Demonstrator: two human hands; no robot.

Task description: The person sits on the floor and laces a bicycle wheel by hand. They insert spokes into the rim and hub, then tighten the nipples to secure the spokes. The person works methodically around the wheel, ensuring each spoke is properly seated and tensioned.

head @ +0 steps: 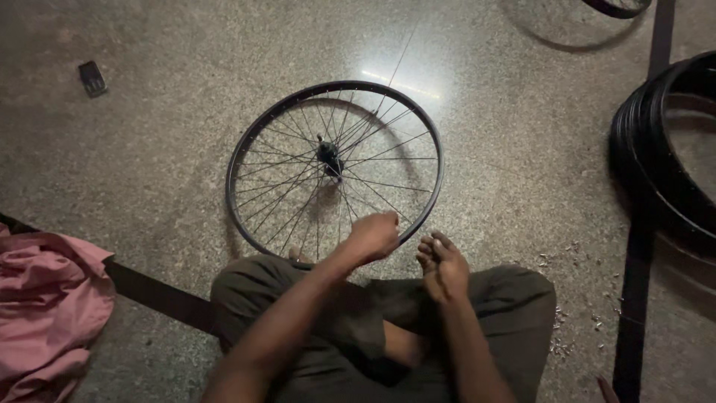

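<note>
Pinching thin wire spokes, left hand (pixel 373 236) meets round metal rim (pixel 239 142).

Open floor (pixel 149 149) beyond wheel (pixel 335 160), tyres (pixel 664 149) rightward.

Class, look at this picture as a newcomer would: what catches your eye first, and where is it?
The spoked bicycle wheel lying flat on the floor at the centre. Just below it, the left hand touches the rim while the right hand hovers beside it. Pink cloth sits lower left; stacked tyres far right.
</note>
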